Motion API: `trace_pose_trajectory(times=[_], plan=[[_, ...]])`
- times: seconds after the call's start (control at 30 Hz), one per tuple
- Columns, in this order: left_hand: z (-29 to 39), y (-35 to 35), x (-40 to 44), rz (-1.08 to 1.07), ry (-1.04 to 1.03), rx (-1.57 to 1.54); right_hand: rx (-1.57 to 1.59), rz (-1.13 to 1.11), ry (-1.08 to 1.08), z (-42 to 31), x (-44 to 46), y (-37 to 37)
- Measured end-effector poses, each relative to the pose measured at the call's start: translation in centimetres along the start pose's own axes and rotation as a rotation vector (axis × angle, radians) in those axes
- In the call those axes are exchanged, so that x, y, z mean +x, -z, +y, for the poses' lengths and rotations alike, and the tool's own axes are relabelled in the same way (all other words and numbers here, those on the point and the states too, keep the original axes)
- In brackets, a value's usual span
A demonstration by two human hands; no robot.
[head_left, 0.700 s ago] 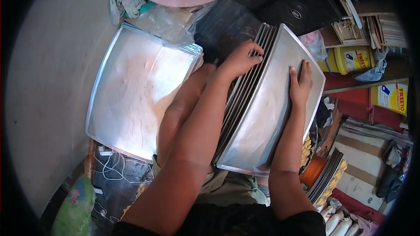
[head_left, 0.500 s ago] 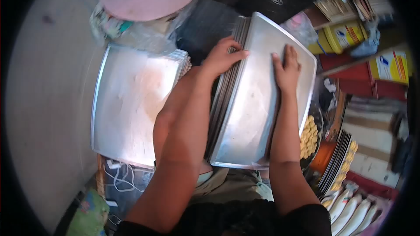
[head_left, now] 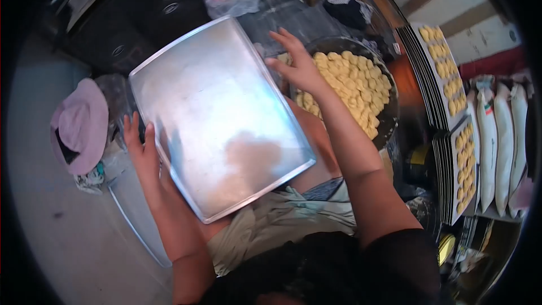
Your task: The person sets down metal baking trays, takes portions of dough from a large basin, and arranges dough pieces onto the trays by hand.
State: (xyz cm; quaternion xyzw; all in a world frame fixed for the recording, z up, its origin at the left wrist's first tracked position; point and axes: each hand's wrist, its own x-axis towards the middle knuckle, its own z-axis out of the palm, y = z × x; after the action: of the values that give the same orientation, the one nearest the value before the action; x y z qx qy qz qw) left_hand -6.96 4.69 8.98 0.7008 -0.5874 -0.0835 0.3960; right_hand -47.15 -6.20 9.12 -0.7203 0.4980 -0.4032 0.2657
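Head view: we find one rectangular metal tray (head_left: 212, 96) over the person's lap, its near edge above the khaki cloth (head_left: 271, 223) and its right side beside a bare knee (head_left: 317, 135). We note that the tray is silver, shallow and seen nearly face-on, with its long sides slanting from upper left to lower right. A narrow raised rim (head_left: 261, 193) runs around the flat face and shows as a pale, bright line along the lower edge. The finish is smooth with a soft sheen; we record a whitish-blue glare across the middle, a duller grey area toward the far end and a brownish patch low on the face, and we cannot tell whether that patch is a reflection or a stain. Whether further trays lie beneath, we cannot tell. The left hand (head_left: 145, 155) is at the left long side, thumb and fingers spread apart, the thumb at the rim; how firmly it bears on the metal is unclear. The right hand (head_left: 305, 72) is just beyond the opposite long side, thumb and fingers likewise spread, grasping nothing. Near that hand we observe a dark round pan (head_left: 390, 118) heaped with yellow pieces (head_left: 353, 87). Farther right stand two tray stacks (head_left: 422, 79), their top trays carrying rows of similar pieces.
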Motion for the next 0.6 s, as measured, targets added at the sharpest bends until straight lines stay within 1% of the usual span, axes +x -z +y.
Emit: trace_pose_trajectory(times=[0.03,0.07,0.1,0.17,0.2,0.23,0.27,0.33,0.4,0.47,0.53,0.6], plan=[[3.9,0.3,-0.6,-0.054,-0.05,-0.058,0.01,0.069,-0.077,4.0,-2.3,2.4],[8.1,0.2,-1.1,-0.109,-0.098,-0.115,-0.088,0.109,-0.19,9.5,-5.2,4.5],[11.6,-0.4,-1.3,-0.24,-0.198,-0.117,-0.113,0.119,-0.425,15.2,-9.0,6.3],[17.8,-2.4,-1.6,-0.502,-0.399,-0.12,-0.239,-0.033,-0.793,23.3,-16.9,9.6],[20.6,-4.1,-1.5,-0.614,-0.446,-0.127,-0.313,-0.093,-0.936,26.5,-20.9,10.6],[23.4,-6.4,-1.1,-0.725,-0.491,-0.137,-0.388,-0.158,-1.078,29.4,-24.4,10.8],[25.7,-9.0,-0.6,-0.838,-0.529,-0.144,-0.446,-0.119,-1.192,31.0,-27.0,9.8],[28.2,-16.3,0.3,-1.052,-0.509,-0.166,-0.571,-0.039,-1.409,32.4,-30.3,7.0],[31.1,-24.7,0.6,-1.273,-0.33,-0.187,-0.546,-0.003,-1.474,26.1,-28.0,3.6],[33.0,-32.8,-0.9,-1.339,-0.145,-0.3,-0.694,-0.168,-1.422,23.9,-27.0,-0.1],[29.8,-42.4,-5.5,-1.142,0.121,-0.477,-0.516,-0.334,-1.178,20.6,-26.7,1.2],[27.0,-47.1,-11.6,-0.876,0.296,-0.323,-0.269,-0.401,-0.931,21.0,-26.4,4.4]])
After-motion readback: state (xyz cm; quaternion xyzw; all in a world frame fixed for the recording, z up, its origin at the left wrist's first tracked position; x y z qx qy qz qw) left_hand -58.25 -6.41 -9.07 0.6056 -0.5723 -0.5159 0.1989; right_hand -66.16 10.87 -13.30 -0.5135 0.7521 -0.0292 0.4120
